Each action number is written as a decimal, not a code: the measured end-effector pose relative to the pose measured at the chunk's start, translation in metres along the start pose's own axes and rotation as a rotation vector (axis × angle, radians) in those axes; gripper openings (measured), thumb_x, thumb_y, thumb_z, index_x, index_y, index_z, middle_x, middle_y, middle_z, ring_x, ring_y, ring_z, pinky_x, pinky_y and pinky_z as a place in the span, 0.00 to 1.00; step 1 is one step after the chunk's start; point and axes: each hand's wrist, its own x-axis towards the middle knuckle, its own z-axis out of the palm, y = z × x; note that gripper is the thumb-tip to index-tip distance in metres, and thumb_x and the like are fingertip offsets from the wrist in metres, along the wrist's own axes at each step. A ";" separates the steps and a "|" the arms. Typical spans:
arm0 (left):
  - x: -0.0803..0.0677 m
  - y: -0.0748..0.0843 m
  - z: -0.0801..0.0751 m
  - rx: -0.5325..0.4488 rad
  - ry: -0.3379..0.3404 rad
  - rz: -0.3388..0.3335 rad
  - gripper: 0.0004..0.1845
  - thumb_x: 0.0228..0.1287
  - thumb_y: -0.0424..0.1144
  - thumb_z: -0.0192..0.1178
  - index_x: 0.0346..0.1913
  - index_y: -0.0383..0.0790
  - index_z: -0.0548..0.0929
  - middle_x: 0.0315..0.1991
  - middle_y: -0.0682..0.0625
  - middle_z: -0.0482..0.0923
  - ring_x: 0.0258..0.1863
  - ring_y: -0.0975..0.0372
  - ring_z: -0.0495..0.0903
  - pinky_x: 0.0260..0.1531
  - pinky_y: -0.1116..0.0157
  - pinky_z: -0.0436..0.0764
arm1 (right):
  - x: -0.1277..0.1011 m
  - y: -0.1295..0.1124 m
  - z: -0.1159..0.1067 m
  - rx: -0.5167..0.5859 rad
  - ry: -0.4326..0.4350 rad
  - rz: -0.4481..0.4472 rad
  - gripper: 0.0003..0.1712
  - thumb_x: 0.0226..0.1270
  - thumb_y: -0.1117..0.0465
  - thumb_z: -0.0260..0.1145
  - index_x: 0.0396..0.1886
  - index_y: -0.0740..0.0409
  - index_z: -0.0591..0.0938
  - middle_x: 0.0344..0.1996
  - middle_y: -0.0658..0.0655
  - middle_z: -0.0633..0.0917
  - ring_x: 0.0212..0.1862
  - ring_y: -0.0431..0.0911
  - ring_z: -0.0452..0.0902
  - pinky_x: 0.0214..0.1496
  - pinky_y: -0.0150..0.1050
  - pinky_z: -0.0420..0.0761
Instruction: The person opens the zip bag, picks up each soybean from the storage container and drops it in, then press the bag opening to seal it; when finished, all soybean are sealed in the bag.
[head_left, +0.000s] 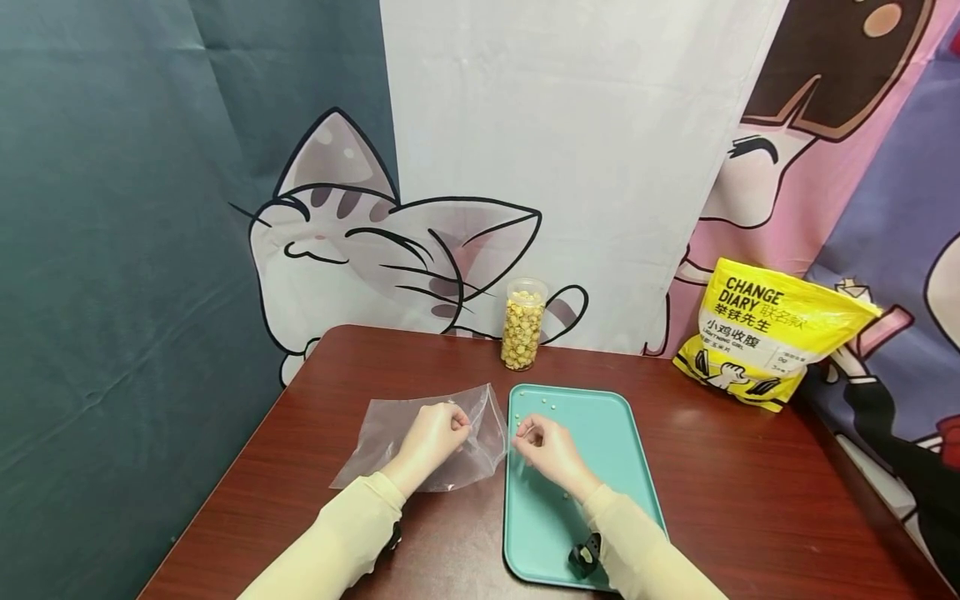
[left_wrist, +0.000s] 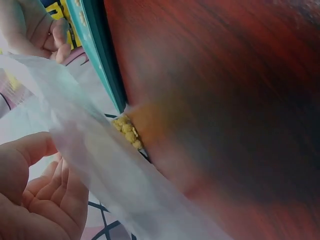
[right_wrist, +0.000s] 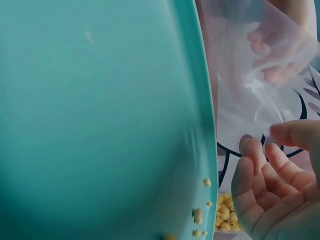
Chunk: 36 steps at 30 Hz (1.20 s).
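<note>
Head view: left hand point(head_left: 435, 433) and right hand point(head_left: 542, 446) each pinch mouth edge of clear plastic bag point(head_left: 405, 446), lying on table point(head_left: 750, 492) just left of teal tray point(head_left: 600, 433).

Left wrist view: bag film point(left_wrist: 100, 165) stretched taut, thumb point(left_wrist: 25, 150) pressing it.

Right wrist view: fingers point(right_wrist: 260, 175) curled at bag edge point(right_wrist: 250, 90). Best pull edges apart evenly, avoiding tearing.
</note>
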 end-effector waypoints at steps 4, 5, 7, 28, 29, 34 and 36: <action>-0.001 0.000 -0.001 -0.005 -0.009 -0.005 0.04 0.53 0.31 0.60 0.24 0.43 0.82 0.15 0.58 0.77 0.15 0.71 0.72 0.18 0.72 0.70 | -0.002 0.000 -0.006 -0.015 0.002 0.014 0.04 0.63 0.64 0.64 0.30 0.58 0.77 0.15 0.49 0.76 0.17 0.40 0.71 0.21 0.31 0.69; -0.001 0.000 -0.001 -0.009 -0.010 -0.007 0.04 0.53 0.31 0.60 0.24 0.42 0.82 0.15 0.58 0.77 0.15 0.71 0.72 0.18 0.72 0.70 | -0.003 0.001 -0.008 -0.024 0.000 0.020 0.04 0.63 0.64 0.64 0.30 0.58 0.77 0.15 0.51 0.76 0.17 0.40 0.71 0.21 0.31 0.68; -0.001 -0.001 -0.001 -0.008 -0.007 -0.007 0.04 0.53 0.31 0.60 0.24 0.42 0.82 0.15 0.57 0.78 0.15 0.71 0.72 0.18 0.72 0.70 | -0.004 0.002 -0.013 -0.038 -0.015 0.029 0.03 0.63 0.64 0.64 0.31 0.58 0.78 0.16 0.53 0.78 0.18 0.43 0.73 0.22 0.31 0.69; -0.004 -0.003 0.001 -0.032 -0.029 -0.030 0.04 0.54 0.32 0.62 0.24 0.41 0.82 0.14 0.58 0.76 0.14 0.71 0.72 0.19 0.72 0.71 | -0.042 0.027 -0.057 -0.329 -0.256 -0.035 0.11 0.51 0.59 0.73 0.21 0.52 0.77 0.15 0.43 0.74 0.20 0.33 0.64 0.24 0.31 0.67; -0.004 -0.003 0.001 -0.033 -0.030 -0.028 0.04 0.54 0.32 0.62 0.24 0.41 0.82 0.14 0.58 0.76 0.14 0.71 0.72 0.19 0.72 0.71 | -0.043 0.026 -0.057 -0.328 -0.262 -0.028 0.11 0.51 0.59 0.74 0.21 0.52 0.77 0.15 0.44 0.74 0.20 0.34 0.65 0.24 0.31 0.67; -0.003 -0.002 0.002 -0.042 -0.042 -0.020 0.05 0.55 0.31 0.61 0.24 0.41 0.82 0.14 0.58 0.76 0.14 0.71 0.72 0.18 0.72 0.71 | -0.046 0.026 -0.058 -0.333 -0.266 -0.035 0.11 0.49 0.63 0.75 0.24 0.55 0.77 0.17 0.45 0.75 0.20 0.34 0.66 0.24 0.32 0.68; -0.003 -0.002 0.002 -0.049 -0.049 -0.019 0.05 0.55 0.31 0.61 0.24 0.41 0.82 0.13 0.58 0.76 0.14 0.71 0.72 0.18 0.73 0.70 | -0.046 0.027 -0.058 -0.344 -0.261 -0.049 0.11 0.48 0.64 0.74 0.24 0.56 0.77 0.17 0.45 0.74 0.20 0.34 0.65 0.23 0.32 0.68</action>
